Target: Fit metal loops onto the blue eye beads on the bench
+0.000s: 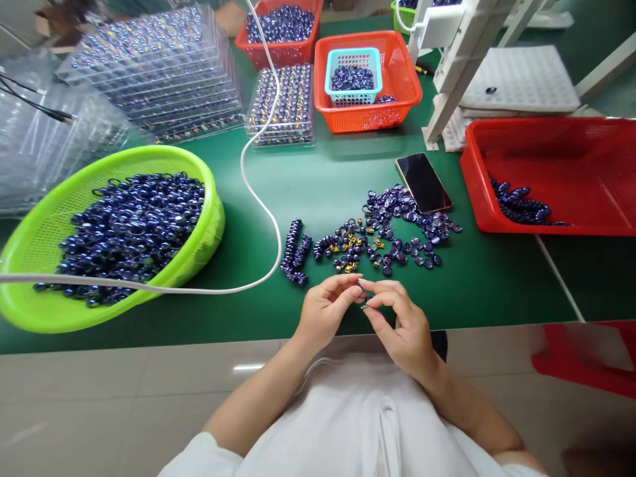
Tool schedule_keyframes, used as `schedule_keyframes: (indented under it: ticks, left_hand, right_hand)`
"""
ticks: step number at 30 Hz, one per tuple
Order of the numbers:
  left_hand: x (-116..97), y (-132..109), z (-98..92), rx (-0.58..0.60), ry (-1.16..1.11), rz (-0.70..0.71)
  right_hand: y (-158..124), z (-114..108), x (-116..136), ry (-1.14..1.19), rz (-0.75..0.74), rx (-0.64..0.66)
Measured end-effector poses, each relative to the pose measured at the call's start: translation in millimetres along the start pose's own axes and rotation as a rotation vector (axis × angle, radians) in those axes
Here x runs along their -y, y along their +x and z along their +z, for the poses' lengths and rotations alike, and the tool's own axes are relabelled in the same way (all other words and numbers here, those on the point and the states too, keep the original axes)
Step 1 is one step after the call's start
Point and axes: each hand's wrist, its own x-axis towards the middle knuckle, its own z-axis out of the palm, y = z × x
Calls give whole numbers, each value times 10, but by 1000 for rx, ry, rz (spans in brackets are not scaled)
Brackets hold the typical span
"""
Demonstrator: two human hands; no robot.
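My left hand (325,311) and my right hand (400,324) meet at the near edge of the green table (348,165). Both pinch one small dark blue piece (362,291) between their fingertips. Just beyond them lies a loose scatter of dark blue glossy pieces with small gold bits (387,228). To its left lie short stacked rows of the same pieces (295,252).
A lime green basket (30,291) of blue pieces sits at the left, with a white cable (263,199) looping past it. A phone (423,182) lies behind the scatter. Red bins (571,142) (368,119) and stacked clear trays (163,73) stand farther back.
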Motion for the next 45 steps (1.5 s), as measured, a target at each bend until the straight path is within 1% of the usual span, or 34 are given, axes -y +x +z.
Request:
schedule_keyframes:
  ticks: [4, 7, 9, 11, 13, 16, 19, 22, 26, 32, 34, 39, 45]
  left_hand:
    - [24, -8, -35, 17, 0, -5]
    - [52, -23, -50, 9, 6, 10]
    - [74, -39, -57, 1, 37, 50]
    - [85, -54, -66, 3, 104, 138]
    - [77, -61, -79, 31, 204, 272]
    - [38, -45, -113, 118, 352, 481]
    - [5, -4, -166, 210, 452, 637]
    - [-8, 45, -215, 267, 519, 749]
    - [-23, 90, -245, 329, 582, 850]
    - [-32, 89, -241, 349, 590, 874]
    - [-25, 75, -237, 328, 583, 844]
    - [1, 44, -226, 239, 568, 705]
    - [-6, 2, -203, 210, 572, 659]
  right_hand:
    - [-15, -9, -7, 81, 47, 38]
    - [-16, -45, -21, 194, 167, 35]
    - [0, -73, -24, 204, 241, 2]
    - [31, -96, -14, 167, 273, -6]
    - [69, -113, 10, 139, 275, 33]
    - [116, -135, 47, 146, 287, 114]
    - [129, -149, 54, 185, 345, 160]
    - [115, -143, 30, 242, 413, 179]
    - [101, -117, 4, 293, 473, 179]
    - [129, -145, 4, 327, 527, 237]
    - [136, -160, 4, 336, 541, 248]
    - [129, -155, 17, 288, 550, 236]
    - [125, -126, 40, 232, 514, 180]
